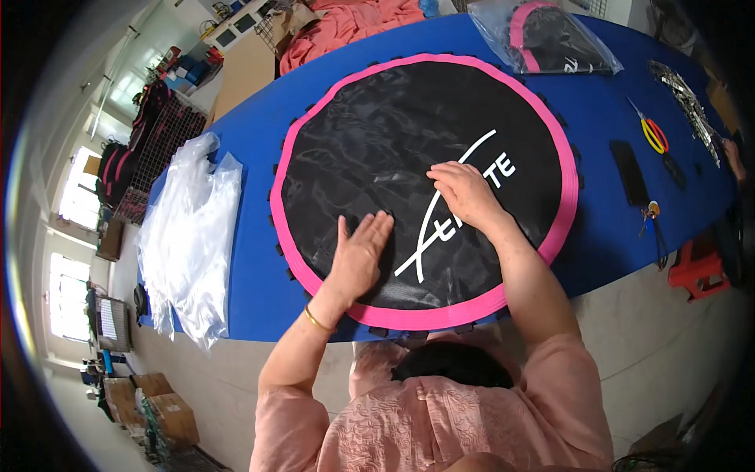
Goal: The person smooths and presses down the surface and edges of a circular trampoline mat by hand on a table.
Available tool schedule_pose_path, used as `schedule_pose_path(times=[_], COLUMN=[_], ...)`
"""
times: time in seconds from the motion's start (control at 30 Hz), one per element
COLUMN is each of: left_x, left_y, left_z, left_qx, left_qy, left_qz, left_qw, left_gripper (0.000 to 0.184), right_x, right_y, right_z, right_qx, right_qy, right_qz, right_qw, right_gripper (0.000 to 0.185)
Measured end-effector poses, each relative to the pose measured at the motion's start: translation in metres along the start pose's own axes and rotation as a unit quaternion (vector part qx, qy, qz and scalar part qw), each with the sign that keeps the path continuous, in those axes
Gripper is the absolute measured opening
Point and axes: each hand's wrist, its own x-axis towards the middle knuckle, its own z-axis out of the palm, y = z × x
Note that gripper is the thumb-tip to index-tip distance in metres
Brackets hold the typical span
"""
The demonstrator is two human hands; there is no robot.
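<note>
A round black fabric mat with a pink border and small black tabs round its edge lies spread out, covering much of the blue table. White lettering and a curved white line are printed on it. My left hand, a gold bangle at its wrist, rests open on the lower middle of the black fabric, thumb apart from the fingers. Over the white print is my right hand, its fingers stretched out and close together, hiding some of the letters. Neither hand holds anything.
Clear plastic bags are piled at the table's left end. At the far right lie a bagged black-and-pink piece, scissors, a black phone, keys and a heap of shiny metal pieces. A red stool stands beyond the edge.
</note>
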Motion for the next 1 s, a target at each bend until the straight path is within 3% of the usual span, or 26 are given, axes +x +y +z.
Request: schedule_pose_path(times=[0.13,0.47,0.6,0.87,1.0], left_x=[-0.010,0.073,0.060,0.036,0.018], left_y=[0.023,-0.025,0.003,-0.057,-0.032], left_z=[-0.001,0.024,0.019,0.018,0.012], left_qx=[-0.007,0.002,-0.006,0.039,0.015], left_qy=[0.009,0.036,0.015,0.004,-0.004], left_qz=[0.035,-0.053,0.003,-0.104,-0.049], left_qw=[0.999,0.998,1.000,0.994,0.999], left_gripper=[0.075,0.070,0.071,0.076,0.079], right_x=[0.002,-0.001,0.000,0.000,-0.001], right_y=[-0.002,-0.001,0.000,-0.001,-0.001], right_z=[-0.002,-0.001,-0.001,0.000,-0.001], right_qx=[-0.011,0.002,-0.001,0.000,-0.009], right_qy=[-0.005,-0.002,-0.009,-0.005,-0.013], right_qz=[0.001,-0.005,0.000,-0.003,0.002], right_qw=[1.000,1.000,1.000,1.000,1.000], right_gripper=[0.025,0.027,0.027,0.026,0.027])
